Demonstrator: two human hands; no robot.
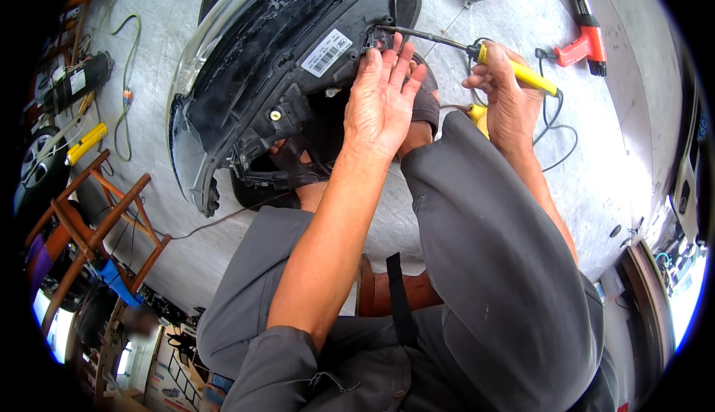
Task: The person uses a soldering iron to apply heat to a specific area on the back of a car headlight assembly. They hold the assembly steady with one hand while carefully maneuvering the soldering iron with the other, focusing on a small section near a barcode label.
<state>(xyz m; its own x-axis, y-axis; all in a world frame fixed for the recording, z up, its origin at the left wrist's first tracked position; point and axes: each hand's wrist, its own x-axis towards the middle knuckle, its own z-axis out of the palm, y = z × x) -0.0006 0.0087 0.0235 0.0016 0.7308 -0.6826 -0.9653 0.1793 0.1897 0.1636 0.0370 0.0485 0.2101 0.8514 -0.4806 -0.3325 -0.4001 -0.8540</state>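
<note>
Head view: I look steeply down from the wearer's head, upright (fisheye, so edges bend).
Nearest: grey trousers (499,211), low in frame.
Mid-range: left hand (380,103) and right hand (514,103).
Farther: grey floor (596,151) beneath.

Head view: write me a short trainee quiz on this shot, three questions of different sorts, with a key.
1. Which hand grips the yellow-handled tool?
2. True or false: the left hand is clenched in a fist.
3. Fill the gap: the white label is stuck on the black ____.

Key:
1. The right hand.
2. False; it is open, with the palm showing.
3. Headlight housing.
</note>
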